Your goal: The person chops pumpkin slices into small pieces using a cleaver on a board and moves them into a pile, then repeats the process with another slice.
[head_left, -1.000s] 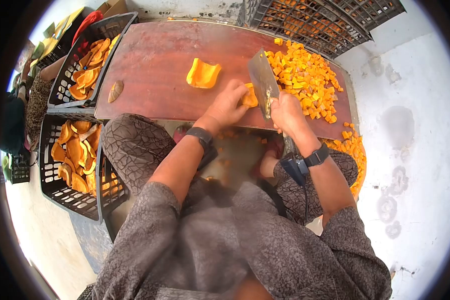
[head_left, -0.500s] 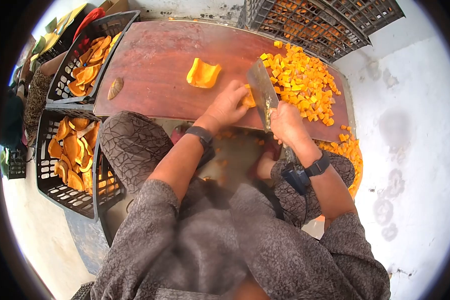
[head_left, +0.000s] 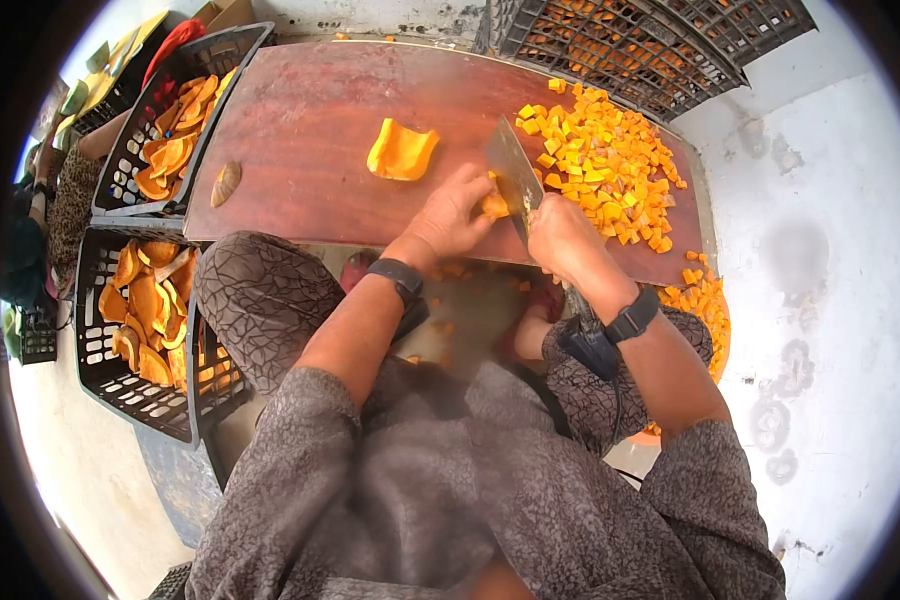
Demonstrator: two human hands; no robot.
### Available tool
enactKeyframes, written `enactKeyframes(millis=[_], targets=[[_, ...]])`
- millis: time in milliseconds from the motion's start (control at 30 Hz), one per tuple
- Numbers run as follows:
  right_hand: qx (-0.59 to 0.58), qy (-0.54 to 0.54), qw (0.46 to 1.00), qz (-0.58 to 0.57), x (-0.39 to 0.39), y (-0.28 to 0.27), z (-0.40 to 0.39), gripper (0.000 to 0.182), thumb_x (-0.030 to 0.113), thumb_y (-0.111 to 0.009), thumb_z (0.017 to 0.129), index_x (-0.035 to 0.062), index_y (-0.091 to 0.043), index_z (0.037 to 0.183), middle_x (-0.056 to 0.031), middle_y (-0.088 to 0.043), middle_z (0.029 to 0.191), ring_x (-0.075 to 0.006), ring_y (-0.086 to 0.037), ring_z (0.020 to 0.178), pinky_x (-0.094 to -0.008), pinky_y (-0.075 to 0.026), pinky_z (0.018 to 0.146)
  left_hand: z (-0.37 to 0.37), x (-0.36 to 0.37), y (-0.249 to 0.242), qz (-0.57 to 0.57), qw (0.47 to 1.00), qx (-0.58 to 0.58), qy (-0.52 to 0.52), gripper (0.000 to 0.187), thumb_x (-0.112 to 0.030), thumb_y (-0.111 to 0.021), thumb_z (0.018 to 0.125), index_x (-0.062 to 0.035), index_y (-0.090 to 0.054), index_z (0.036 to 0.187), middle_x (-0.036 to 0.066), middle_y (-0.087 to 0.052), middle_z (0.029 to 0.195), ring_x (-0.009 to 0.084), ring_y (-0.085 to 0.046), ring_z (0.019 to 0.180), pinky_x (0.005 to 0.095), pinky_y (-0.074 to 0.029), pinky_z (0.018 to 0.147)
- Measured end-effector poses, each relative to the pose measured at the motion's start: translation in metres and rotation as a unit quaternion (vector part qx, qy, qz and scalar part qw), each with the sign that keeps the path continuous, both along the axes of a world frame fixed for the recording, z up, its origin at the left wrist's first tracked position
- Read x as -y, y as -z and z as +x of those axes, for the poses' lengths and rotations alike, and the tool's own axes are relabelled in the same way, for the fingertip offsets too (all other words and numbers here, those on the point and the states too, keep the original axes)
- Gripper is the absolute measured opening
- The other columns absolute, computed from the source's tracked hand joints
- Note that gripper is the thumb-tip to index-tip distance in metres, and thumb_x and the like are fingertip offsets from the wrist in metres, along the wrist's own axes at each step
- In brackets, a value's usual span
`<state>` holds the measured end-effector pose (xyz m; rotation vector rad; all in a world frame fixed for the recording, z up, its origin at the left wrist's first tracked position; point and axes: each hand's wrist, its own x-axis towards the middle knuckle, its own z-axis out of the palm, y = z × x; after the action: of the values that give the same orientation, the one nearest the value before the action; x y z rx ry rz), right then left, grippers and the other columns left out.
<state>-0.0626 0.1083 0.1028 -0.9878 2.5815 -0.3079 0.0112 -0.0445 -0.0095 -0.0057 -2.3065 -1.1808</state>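
On the reddish board (head_left: 300, 150), my left hand (head_left: 452, 215) has its fingers closed on a small orange pumpkin piece (head_left: 494, 203). My right hand (head_left: 562, 238) grips a wide cleaver (head_left: 514, 172), its blade upright just right of that piece. A larger curved pumpkin piece (head_left: 402, 150) lies behind my left hand, touched by neither hand. Right of the blade spreads a heap of orange pumpkin cubes (head_left: 610, 165). The cleaver's handle is mostly hidden in my right hand.
Black crates (head_left: 192, 310) with curved pumpkin pieces stand at the left. Stacked black crates (head_left: 610, 45) are behind the board. More cubes (head_left: 708, 310) lie below its right edge, near a white wall (head_left: 820, 250). Part of another person (head_left: 70, 200) shows at far left.
The cleaver and my right hand have shifted slightly left and up. The piece in my left hand looks smaller or turned. The view has shifted slightly.
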Motion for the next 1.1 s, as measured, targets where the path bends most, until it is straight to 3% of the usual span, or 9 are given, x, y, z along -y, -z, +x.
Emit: enactKeyframes(millis=[300, 400, 567, 667, 900, 967, 1000, 1067, 1100], targets=[[0.066, 0.009, 0.998, -0.012, -0.002, -0.006, -0.004, 0.03, 0.015, -0.046, 0.097, -0.0115, -0.056, 0.089, -0.0188, -0.06, 0.057, -0.0263, -0.061, 0.043, -0.0372, -0.047, 0.039, -0.001, -0.001, 0.003, 0.017, 1.0, 0.014, -0.01, 0.028, -0.008, -0.065, 0.074, -0.0041, -0.057, 0.1, 0.017, -0.053, 0.104, 0.0379, -0.057, 0.095, 0.0409, -0.05, 0.081], [0.061, 0.023, 0.996, 0.053, 0.006, 0.005, -0.009, 0.029, 0.015, -0.048, 0.096, -0.0106, -0.058, 0.088, -0.0195, -0.059, 0.057, -0.0271, -0.061, 0.044, -0.0393, -0.048, 0.04, -0.004, -0.003, 0.002, 0.032, 0.999, 0.018, -0.011, 0.028, -0.007, -0.066, 0.073, -0.0041, -0.058, 0.1, 0.017, -0.054, 0.102, 0.0374, -0.057, 0.095, 0.0406, -0.05, 0.081], [-0.021, 0.016, 0.998, -0.049, 0.022, 0.032, -0.023, 0.027, 0.016, -0.049, 0.095, -0.009, -0.059, 0.089, -0.0195, -0.059, 0.056, -0.0296, -0.062, 0.045, -0.0432, -0.05, 0.043, -0.004, -0.001, -0.002, 0.021, 0.999, 0.033, -0.002, 0.031, -0.006, -0.065, 0.073, -0.0047, -0.06, 0.103, 0.016, -0.055, 0.103, 0.0369, -0.057, 0.096, 0.04, -0.05, 0.083], [0.006, 0.033, 0.998, -0.05, 0.019, 0.038, -0.025, 0.028, 0.015, -0.049, 0.095, -0.0094, -0.059, 0.088, -0.0193, -0.059, 0.056, -0.0299, -0.061, 0.045, -0.0429, -0.05, 0.043, -0.003, -0.007, -0.003, 0.007, 0.999, 0.015, -0.037, 0.033, -0.006, -0.065, 0.073, -0.0051, -0.06, 0.106, 0.016, -0.055, 0.103, 0.0365, -0.058, 0.095, 0.0399, -0.05, 0.082], [0.058, 0.033, 0.998, 0.013, 0.002, 0.01, -0.008, 0.026, 0.014, -0.048, 0.095, -0.01, -0.058, 0.09, -0.0184, -0.058, 0.054, -0.0301, -0.059, 0.041, -0.0422, -0.049, 0.042, -0.005, -0.007, 0.0, 0.027, 0.997, 0.047, -0.047, 0.035, -0.006, -0.065, 0.073, -0.0053, -0.06, 0.108, 0.016, -0.055, 0.102, 0.0362, -0.058, 0.095, 0.0398, -0.051, 0.081], [0.043, 0.034, 0.998, 0.002, 0.005, 0.024, -0.008, 0.025, 0.014, -0.05, 0.093, -0.0095, -0.059, 0.092, -0.0233, -0.062, 0.066, -0.0356, -0.065, 0.056, -0.0451, -0.053, 0.054, -0.004, -0.007, 0.001, 0.003, 0.998, 0.054, -0.034, 0.036, -0.006, -0.065, 0.072, -0.0051, -0.061, 0.108, 0.016, -0.055, 0.102, 0.0361, -0.058, 0.095, 0.0396, -0.051, 0.081], [0.045, 0.038, 0.998, 0.002, 0.005, 0.032, -0.006, 0.025, 0.014, -0.05, 0.093, -0.0095, -0.059, 0.092, -0.0233, -0.062, 0.066, -0.0356, -0.065, 0.056, -0.0451, -0.053, 0.054, -0.003, -0.01, 0.001, 0.003, 0.998, 0.056, -0.03, 0.036, -0.006, -0.065, 0.072, -0.0051, -0.061, 0.108, 0.016, -0.055, 0.102, 0.0361, -0.058, 0.095, 0.0396, -0.051, 0.081], [-0.087, 0.011, 0.993, -0.078, 0.016, 0.043, -0.007, 0.023, 0.014, -0.052, 0.091, -0.0073, -0.06, 0.094, -0.0275, -0.065, 0.084, -0.041, -0.066, 0.079, -0.0481, -0.052, 0.072, -0.004, -0.007, -0.003, 0.023, 0.999, 0.035, -0.035, 0.034, -0.006, -0.066, 0.072, -0.0048, -0.061, 0.105, 0.016, -0.055, 0.102, 0.0359, -0.058, 0.094, 0.0397, -0.051, 0.081], [-0.086, 0.011, 0.993, -0.079, 0.019, 0.042, -0.007, 0.023, 0.014, -0.052, 0.091, -0.0073, -0.06, 0.094, -0.0275, -0.065, 0.084, -0.041, -0.066, 0.079, -0.0481, -0.052, 0.072, -0.001, -0.009, -0.005, 0.021, 0.999, 0.036, -0.035, 0.034, -0.006, -0.066, 0.072, -0.0048, -0.061, 0.105, 0.016, -0.055, 0.102, 0.0359, -0.058, 0.094, 0.0397, -0.051, 0.081]])
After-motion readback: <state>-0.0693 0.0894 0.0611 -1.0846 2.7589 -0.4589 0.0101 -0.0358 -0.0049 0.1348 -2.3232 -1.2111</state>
